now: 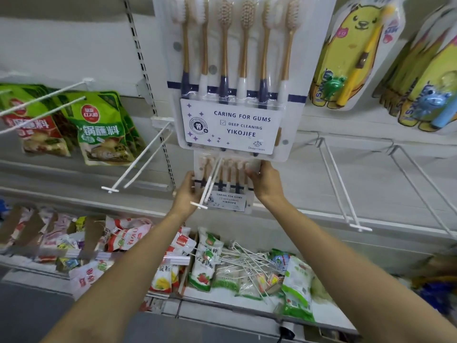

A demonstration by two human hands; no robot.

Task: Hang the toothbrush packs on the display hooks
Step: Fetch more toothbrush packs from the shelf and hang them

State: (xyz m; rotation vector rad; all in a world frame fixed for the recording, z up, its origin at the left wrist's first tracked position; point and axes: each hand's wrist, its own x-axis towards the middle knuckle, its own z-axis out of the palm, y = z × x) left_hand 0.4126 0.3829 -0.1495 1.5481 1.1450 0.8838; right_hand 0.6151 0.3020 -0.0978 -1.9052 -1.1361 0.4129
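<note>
- The left hand (186, 191) and right hand (263, 180) each gripped a side edge of the toothbrush pack (226, 188), keeping it level on the hook (210, 185).
- It seemed already threaded, though blur hid the hole.
- A bigger pack (235, 78) hung above.

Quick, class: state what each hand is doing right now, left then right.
Left hand: grips the left edge of the toothbrush pack.
Right hand: grips the same pack's upper right corner.
</note>
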